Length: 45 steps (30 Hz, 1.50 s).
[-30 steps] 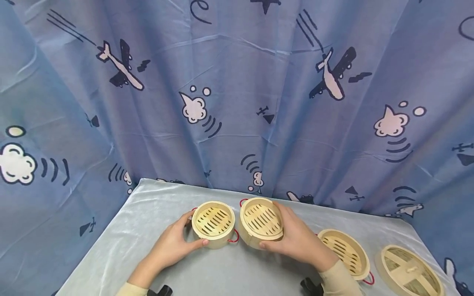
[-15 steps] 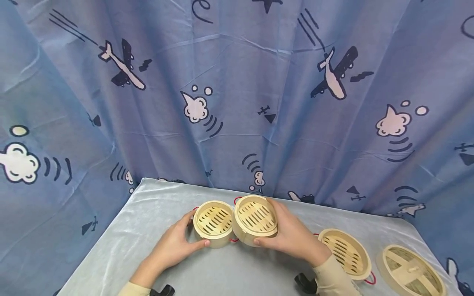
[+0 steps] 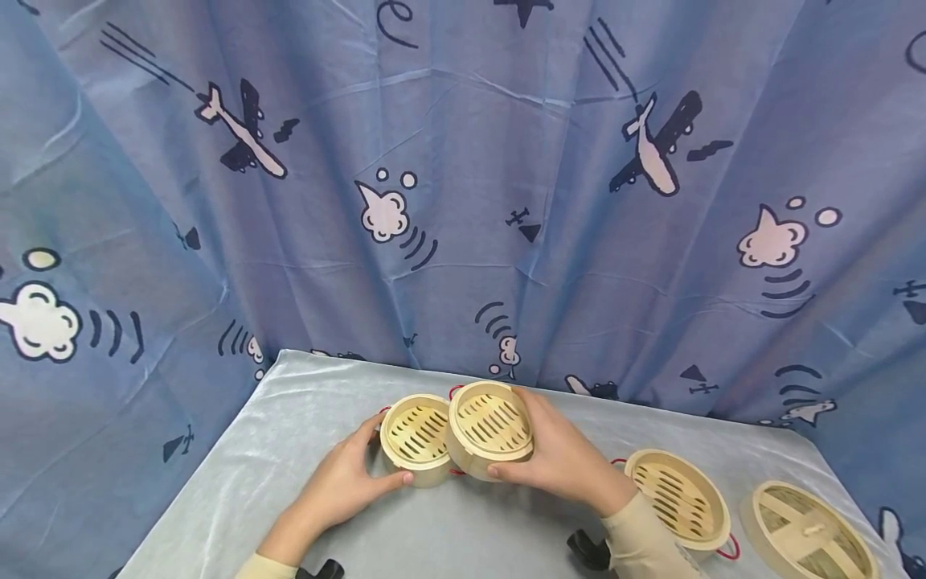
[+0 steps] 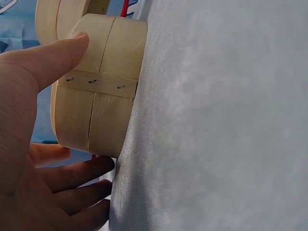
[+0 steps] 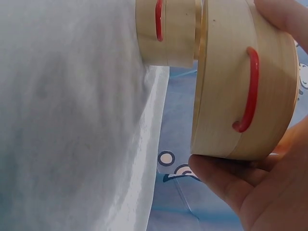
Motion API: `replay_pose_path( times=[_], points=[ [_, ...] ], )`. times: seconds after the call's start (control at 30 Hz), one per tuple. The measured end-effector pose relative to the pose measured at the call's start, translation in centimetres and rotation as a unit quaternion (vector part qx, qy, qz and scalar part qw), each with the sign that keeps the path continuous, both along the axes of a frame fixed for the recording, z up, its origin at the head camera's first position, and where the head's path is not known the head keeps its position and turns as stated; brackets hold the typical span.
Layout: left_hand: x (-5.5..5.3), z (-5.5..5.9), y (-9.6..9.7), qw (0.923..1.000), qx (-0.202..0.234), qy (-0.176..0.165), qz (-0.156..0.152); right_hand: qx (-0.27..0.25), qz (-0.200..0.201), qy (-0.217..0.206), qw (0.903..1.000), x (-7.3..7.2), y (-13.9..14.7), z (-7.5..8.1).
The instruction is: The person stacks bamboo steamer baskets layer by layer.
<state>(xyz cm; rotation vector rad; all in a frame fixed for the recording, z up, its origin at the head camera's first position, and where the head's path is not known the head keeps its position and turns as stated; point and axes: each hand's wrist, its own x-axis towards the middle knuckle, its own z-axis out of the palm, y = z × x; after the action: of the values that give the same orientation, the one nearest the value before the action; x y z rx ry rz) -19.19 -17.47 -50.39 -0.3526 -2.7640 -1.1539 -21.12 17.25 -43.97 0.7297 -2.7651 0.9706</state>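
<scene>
Right hand (image 3: pixel 555 448) has the upper steamer (image 3: pixel 492 418), fingers and thumb spread just enough to grip it. Lower steamer (image 3: pixel 412 432) sits just left of and below that hand, left hand (image 3: pixel 349 476) cupping it.

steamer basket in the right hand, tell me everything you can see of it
It is a round, pale, bamboo-looking steamer basket with a slotted base and a curved red handle on its wall. Its open side faces up. It is held off the cloth, partly overlapping the neighbouring basket in the head view; whether the two touch is unclear. The right hand grips it, thumb on the near side, fingers on the far side.
</scene>
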Motion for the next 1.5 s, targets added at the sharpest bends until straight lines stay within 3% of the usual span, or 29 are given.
replay_pose_path(
  times=[0.83, 1.5],
  points=[
    [0.0, -0.2, 0.1, 1.0, -0.002, -0.003, 0.002, 0.023, 0.016, -0.009, 0.9996, -0.9, -2.6, -0.3],
    [0.2, 0.1, -0.1, 0.9999, -0.003, 0.001, -0.013, 0.028, 0.029, -0.024, 0.9989, -1.7, -5.3, -0.1]
  ],
)
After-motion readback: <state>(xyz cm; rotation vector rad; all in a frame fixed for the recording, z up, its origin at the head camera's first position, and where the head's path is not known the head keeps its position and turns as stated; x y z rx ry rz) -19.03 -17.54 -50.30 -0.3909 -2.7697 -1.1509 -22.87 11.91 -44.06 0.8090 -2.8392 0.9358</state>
